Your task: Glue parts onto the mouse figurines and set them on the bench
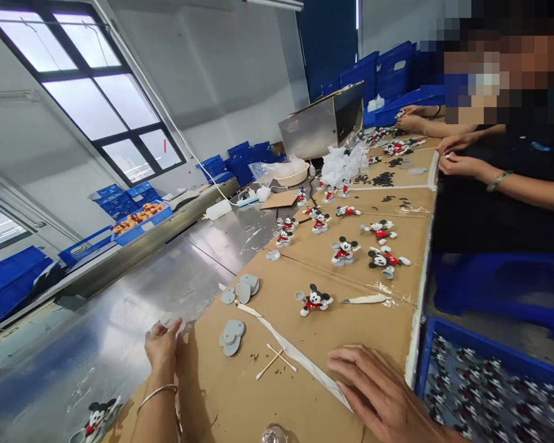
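My left hand (162,347) is raised over the metal table near the cardboard edge. Its fingers are curled together, and whatever they hold is hard to make out. My right hand (373,387) hovers at or rests on the cardboard, fingers loosely stretched, with nothing in them. Between the hands lie crossed cotton swabs (276,361) and grey disc-shaped bases (232,337). Farther up stands a mouse figurine (314,300) in red, beside a knife with a white-wrapped handle (365,299). Another mouse figurine (96,419) lies at the lower left.
Several mouse figurines (344,251) stand or lie farther along the cardboard (300,271). A blue crate (423,363) full of figurines sits at the lower right. Co-workers' hands (459,161) work at the far right. A clear rounded object (274,434) shows at the bottom edge.
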The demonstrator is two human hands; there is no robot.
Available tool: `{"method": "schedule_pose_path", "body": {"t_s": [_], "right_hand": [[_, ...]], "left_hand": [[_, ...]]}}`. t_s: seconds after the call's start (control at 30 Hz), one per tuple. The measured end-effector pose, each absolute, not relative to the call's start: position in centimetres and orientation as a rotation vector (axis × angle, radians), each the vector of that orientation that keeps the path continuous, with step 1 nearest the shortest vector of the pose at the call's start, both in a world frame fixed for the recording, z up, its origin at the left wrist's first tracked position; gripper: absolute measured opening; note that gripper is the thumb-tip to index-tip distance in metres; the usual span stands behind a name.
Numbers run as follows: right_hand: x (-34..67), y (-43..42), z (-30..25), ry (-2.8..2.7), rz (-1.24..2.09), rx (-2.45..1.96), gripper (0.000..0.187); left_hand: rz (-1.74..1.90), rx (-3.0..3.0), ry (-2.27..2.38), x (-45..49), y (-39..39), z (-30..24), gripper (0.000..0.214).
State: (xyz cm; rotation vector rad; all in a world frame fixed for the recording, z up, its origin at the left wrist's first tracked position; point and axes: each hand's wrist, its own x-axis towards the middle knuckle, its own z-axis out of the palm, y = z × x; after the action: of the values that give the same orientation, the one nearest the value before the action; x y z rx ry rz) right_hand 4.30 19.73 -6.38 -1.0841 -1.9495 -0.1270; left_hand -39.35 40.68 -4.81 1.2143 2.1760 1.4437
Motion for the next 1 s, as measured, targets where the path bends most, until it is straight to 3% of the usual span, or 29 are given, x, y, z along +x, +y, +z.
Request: {"method": "schedule_pose_path", "body": {"t_s": [0.1,0.23,0.33,0.47,0.63,1.0], "right_hand": [[4.1,19.4,-6.1,-1.901,-0.066,-1.088,0.026],[4.0,19.1,-6.2,-1.895,-0.022,-1.107,0.022],[4.2,19.0,-6.6,-1.915,0.015,-1.116,0.02],[4.4,18.9,-7.0,-1.918,0.054,-1.125,0.018],[4.7,18.6,-6.9,-1.915,0.068,-1.144,0.015],[5.2,18.7,-6.8,-1.926,0.088,-1.177,0.012]], "left_hand": [[1.365,1.247,2.137,-38.5,37.3,-2.3,0.031],[1.154,1.4,2.124,-35.4,29.2,1.0,0.056],[0.999,1.519,2.27,-32.3,22.4,2.2,0.059],[0.764,2.369,2.065,-29.5,16.3,2.1,0.054],[0.389,3.199,1.674,-28.2,14.0,2.0,0.042],[-0.095,3.473,1.447,-25.3,13.6,4.1,0.04]]}}
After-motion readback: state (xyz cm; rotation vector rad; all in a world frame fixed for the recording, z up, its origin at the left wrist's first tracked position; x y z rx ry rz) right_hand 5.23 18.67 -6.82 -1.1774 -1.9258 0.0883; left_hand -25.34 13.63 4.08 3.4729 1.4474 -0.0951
